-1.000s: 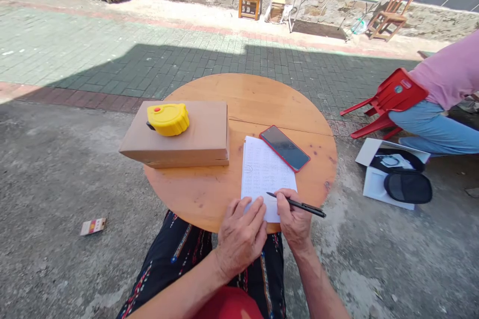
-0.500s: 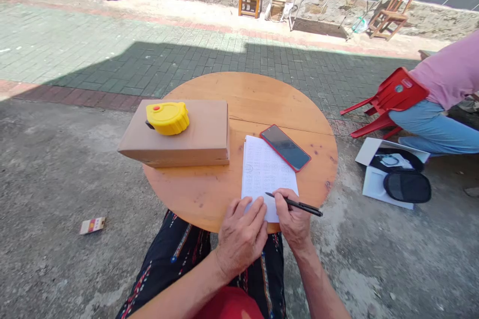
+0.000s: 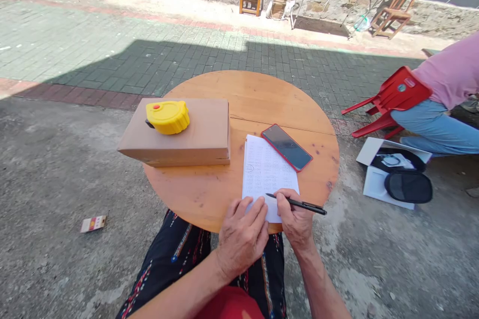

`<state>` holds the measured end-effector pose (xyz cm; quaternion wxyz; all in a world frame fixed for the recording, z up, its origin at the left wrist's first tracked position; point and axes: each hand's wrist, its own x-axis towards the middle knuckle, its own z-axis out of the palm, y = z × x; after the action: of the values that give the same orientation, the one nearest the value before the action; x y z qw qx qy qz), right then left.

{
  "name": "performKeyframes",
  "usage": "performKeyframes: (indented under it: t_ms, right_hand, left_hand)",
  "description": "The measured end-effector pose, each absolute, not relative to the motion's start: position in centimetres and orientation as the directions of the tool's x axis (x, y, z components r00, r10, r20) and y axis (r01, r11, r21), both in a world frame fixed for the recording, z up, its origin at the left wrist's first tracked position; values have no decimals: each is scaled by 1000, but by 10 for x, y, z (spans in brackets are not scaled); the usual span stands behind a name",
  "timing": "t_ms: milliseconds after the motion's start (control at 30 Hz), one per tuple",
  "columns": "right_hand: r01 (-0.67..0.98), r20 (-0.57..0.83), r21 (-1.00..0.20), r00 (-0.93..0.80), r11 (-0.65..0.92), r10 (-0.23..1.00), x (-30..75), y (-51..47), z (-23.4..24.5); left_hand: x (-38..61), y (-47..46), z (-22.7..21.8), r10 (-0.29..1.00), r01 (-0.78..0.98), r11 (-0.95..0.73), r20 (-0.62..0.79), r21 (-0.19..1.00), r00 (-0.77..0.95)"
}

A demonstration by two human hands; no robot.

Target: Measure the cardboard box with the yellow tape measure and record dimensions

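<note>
A black pen (image 3: 305,205) is pinched in my right hand (image 3: 297,222), its tip over the lower part of a white sheet of paper (image 3: 264,167) with rows of small writing. My left hand (image 3: 243,229) lies flat with fingers stretched out on the paper's lower left edge and the table rim. A phone with a red edge (image 3: 287,147) rests across the paper's upper right corner, screen up and dark. Left of the paper is a closed brown cardboard box (image 3: 207,127), with a yellow tape measure (image 3: 168,117) on top.
Everything stands on a round wooden table (image 3: 254,92). At right, a person in a pink top (image 3: 449,70) sits on a red plastic chair (image 3: 402,90), beside an open white box (image 3: 374,187) with a black case. A small carton (image 3: 93,224) lies on the ground at left.
The back end of the pen has tilted slightly right and down in my right hand. My left hand stays in place on the paper. The view has shifted slightly.
</note>
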<state>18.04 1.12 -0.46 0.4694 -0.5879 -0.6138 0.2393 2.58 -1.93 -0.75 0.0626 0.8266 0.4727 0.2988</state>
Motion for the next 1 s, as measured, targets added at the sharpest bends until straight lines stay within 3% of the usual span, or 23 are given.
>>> performKeyframes:
  t_ms: [300, 533, 1000]
  right_hand:
    - [482, 268, -860, 142, 170, 953, 179, 10, -5]
    - [434, 284, -888, 253, 154, 925, 181, 6, -8]
    - [464, 267, -876, 241, 131, 933, 180, 7, -10]
  left_hand:
    - [27, -19, -8, 818, 743, -546, 438, 386, 373]
    - [26, -20, -8, 822, 753, -538, 435, 380, 368]
    - [28, -18, -6, 826, 759, -534, 422, 372, 374]
